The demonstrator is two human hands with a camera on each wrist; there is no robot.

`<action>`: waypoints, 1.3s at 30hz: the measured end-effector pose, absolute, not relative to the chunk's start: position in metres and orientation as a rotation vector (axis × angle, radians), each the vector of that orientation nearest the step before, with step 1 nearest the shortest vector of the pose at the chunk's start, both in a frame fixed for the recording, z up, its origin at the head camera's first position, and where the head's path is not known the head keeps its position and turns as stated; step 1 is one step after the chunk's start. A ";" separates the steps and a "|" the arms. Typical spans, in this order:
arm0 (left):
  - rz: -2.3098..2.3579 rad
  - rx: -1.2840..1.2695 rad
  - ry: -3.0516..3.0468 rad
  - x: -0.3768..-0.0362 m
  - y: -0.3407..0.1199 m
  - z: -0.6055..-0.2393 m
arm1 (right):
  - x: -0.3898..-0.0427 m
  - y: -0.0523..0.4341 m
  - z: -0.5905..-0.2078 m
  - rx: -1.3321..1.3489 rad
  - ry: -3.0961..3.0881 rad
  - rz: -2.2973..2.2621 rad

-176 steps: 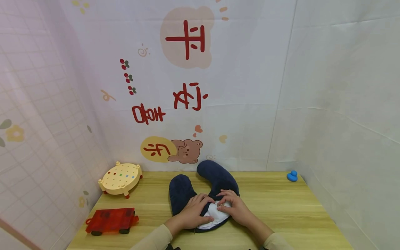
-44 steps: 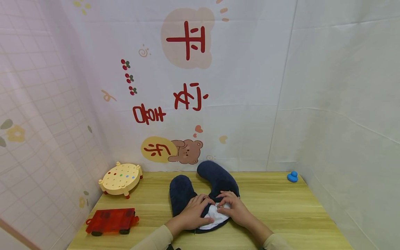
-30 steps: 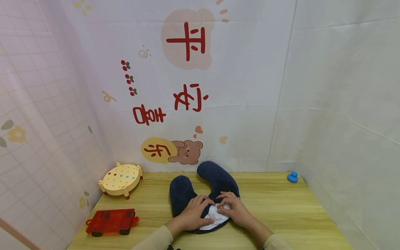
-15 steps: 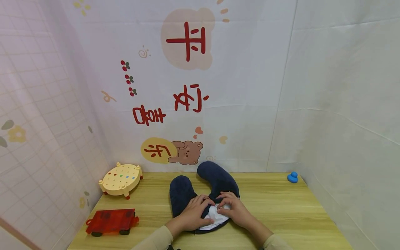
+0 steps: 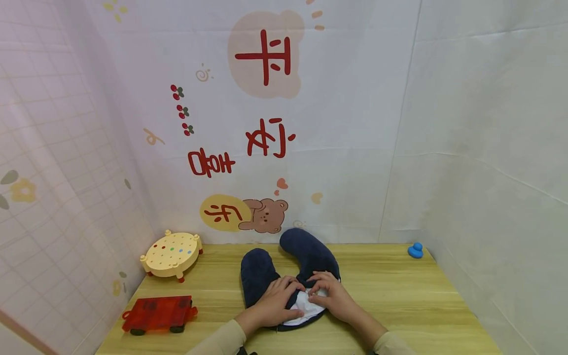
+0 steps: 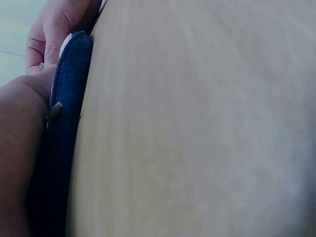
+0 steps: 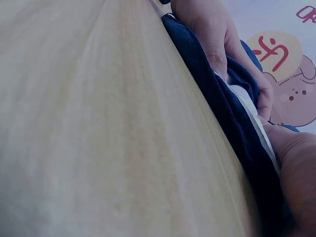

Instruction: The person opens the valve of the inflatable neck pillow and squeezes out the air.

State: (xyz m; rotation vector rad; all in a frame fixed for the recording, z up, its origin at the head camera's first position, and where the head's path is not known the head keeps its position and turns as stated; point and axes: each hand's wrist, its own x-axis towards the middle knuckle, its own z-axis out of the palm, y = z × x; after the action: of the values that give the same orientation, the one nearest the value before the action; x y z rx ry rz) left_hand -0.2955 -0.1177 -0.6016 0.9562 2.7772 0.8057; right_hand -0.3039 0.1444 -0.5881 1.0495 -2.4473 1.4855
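Neck pillow (image 5: pixel 284 268), navy, U-shaped, lies flat at lower centre of the head view on the wooden surface (image 5: pixel 399 301), its open ends pointing away toward the back wall. The near edge of its cover is open; white inner cushion (image 5: pixel 306 309) shows through the gap.

Left hand (image 5: pixel 272 303): palm down on the left arm of the pillow, fingers curled over the cover edge, likely pinning the cover while the opening is worked. Zipper pull (image 6: pixel 53 109) sits right by this hand in the left wrist view.

Right hand (image 5: pixel 330 296): fingers bent, gripping the cover edge and the white cushion at the opening. Judging by the grip, the hands hold the two sides of the gap.

Left side of frame: round cream toy table (image 5: pixel 172 252), red toy cart (image 5: pixel 157 313). Far right: small blue toy (image 5: pixel 415 250). All well apart from the hands.
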 end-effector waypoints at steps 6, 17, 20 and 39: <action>0.796 0.951 2.779 -0.293 -0.117 -0.598 | -0.302 0.144 -0.586 1.028 -2.452 1.507; 0.802 0.960 2.777 -0.295 -0.118 -0.601 | -0.318 0.146 -0.614 1.027 -2.472 1.464; 0.807 0.967 2.774 -0.296 -0.118 -0.603 | -0.324 0.149 -0.623 1.026 -2.487 1.437; 0.802 0.242 3.243 -0.306 -0.166 -0.564 | -0.326 0.149 -0.622 1.019 -2.590 1.351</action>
State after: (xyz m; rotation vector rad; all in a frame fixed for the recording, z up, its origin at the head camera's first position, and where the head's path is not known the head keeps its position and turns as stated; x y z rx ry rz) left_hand -0.3064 -0.1658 -0.5638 0.2425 3.2428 0.8016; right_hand -0.3262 0.1492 -0.6216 1.0189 -2.5895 1.3506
